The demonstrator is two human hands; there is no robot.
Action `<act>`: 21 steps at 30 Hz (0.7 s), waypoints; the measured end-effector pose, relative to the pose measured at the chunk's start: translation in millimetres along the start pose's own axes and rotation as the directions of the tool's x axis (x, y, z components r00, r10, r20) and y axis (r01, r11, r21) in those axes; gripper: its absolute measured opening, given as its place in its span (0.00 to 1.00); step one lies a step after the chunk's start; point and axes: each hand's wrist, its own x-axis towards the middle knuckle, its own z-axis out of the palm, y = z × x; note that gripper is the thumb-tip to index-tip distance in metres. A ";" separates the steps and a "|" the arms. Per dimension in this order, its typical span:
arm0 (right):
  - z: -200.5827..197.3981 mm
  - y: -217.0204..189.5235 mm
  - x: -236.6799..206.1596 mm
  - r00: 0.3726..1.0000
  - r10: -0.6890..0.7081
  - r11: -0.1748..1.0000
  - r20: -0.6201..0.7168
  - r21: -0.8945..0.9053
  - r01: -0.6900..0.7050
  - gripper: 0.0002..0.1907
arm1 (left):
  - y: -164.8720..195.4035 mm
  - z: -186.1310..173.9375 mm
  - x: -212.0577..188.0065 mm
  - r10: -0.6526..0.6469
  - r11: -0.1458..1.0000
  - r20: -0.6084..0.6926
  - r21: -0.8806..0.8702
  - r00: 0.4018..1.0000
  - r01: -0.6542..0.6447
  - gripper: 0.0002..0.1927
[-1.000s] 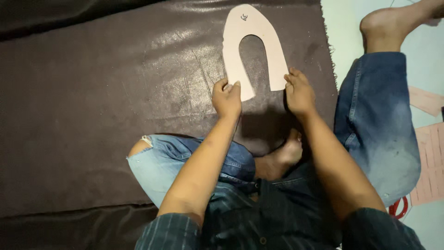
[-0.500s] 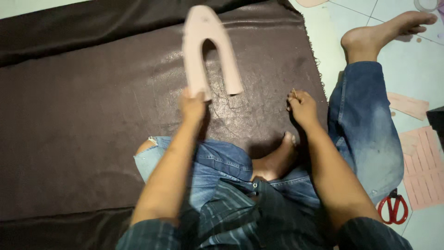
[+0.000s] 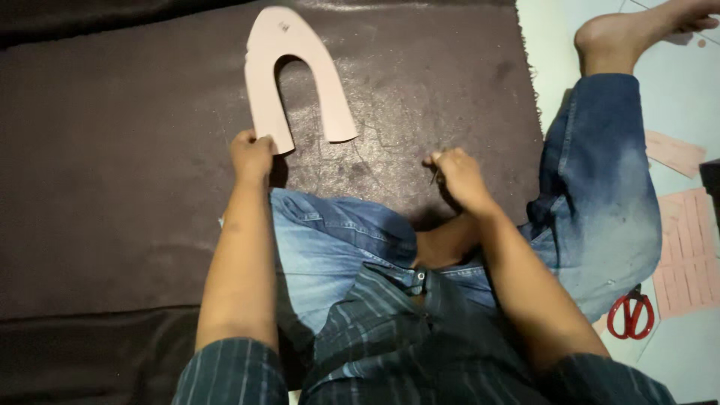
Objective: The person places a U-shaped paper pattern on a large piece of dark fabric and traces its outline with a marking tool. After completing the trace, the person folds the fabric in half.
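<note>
Template (image 3: 296,71) shifted left; left hand (image 3: 251,154) pinches its leg; right hand (image 3: 457,176) let go, grips thin tool.

— What do I see away from my grip?
— Red-handled scissors (image 3: 631,316) on the pale floor (image 3: 675,90), well to its right and nearer me, beside pink paper sheets (image 3: 686,251).

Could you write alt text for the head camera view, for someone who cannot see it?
Seated on a dark brown leather sheet, a person's left hand holds one leg of a pale pink U-shaped card template. The right hand pinches a thin tool against the leather; red-handled scissors lie on the floor.
</note>
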 end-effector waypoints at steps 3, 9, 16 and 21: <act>11.5 -8.8 -14.5 0.992 0.109 0.992 0.061 -0.076 -0.104 0.13 | 3.8 5.2 -2.1 0.001 0.992 -0.003 0.126 1.000 -0.001 0.07; 7.2 -16.8 -23.7 0.899 0.420 0.872 0.125 0.218 -0.438 0.10 | 1.0 5.5 -0.9 -0.040 0.996 0.038 0.084 0.998 0.037 0.05; 7.5 -17.9 -30.5 0.950 0.282 0.930 0.137 0.206 -0.305 0.09 | -0.6 -1.3 -4.6 -0.077 0.995 0.103 0.078 0.992 0.069 0.05; 15.6 -20.9 -31.9 0.907 0.399 0.889 0.138 0.185 -0.419 0.08 | 3.5 -3.8 -9.1 -0.069 0.996 0.115 0.065 0.991 0.062 0.06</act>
